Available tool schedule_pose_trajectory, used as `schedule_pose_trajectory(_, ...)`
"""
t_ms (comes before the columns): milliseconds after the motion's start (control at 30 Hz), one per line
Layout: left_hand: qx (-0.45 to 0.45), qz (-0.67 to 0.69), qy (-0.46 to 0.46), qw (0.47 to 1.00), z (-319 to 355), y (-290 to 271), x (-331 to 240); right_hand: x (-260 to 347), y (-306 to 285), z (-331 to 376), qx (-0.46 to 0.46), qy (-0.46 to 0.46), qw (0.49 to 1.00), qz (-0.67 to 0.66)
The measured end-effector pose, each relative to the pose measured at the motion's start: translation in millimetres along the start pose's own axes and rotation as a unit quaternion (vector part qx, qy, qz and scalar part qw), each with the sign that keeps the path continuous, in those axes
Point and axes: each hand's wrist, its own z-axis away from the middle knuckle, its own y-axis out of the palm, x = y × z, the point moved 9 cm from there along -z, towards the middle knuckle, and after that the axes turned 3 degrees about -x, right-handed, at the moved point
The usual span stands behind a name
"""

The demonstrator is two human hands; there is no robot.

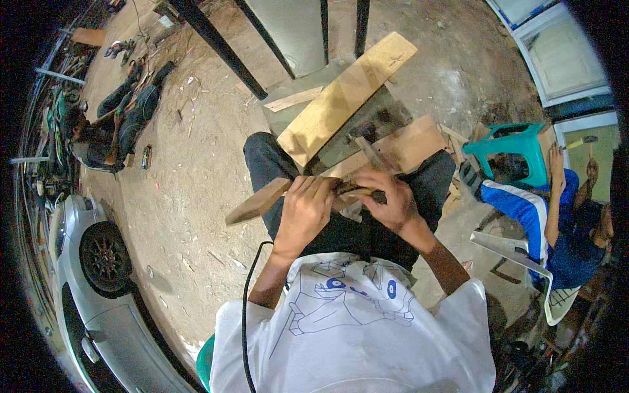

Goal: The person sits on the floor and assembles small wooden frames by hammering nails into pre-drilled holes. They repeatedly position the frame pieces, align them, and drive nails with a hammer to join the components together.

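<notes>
A brown wooden board lies slantwise across my lap; a brown wooden end piece sticks out on the left, perhaps the same board. My left hand is closed over the wood, fingertips pointing away from me. Beside it, my right hand curls around a small dark object, mostly hidden by the fingers; its kind cannot be made out. A short wooden piece rests on the board just beyond my hands. Farther ahead, a wide yellowish plank slants away from my knees.
Dark metal legs stand ahead. To the right, a person in blue holds a hammer near a green plastic stool. Another person is low on the ground at left. A silver car stands at lower left.
</notes>
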Motion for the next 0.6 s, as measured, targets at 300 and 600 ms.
schedule_pose_trajectory(300,0.038,0.075,0.005,0.996,16,24,-1,-28,27,0,0.256,0.088,0.952,-0.144)
schedule_pose_trajectory(600,0.239,0.297,-0.077,0.921,40,30,-18,-11,32,31,0.481,0.138,0.818,-0.284)
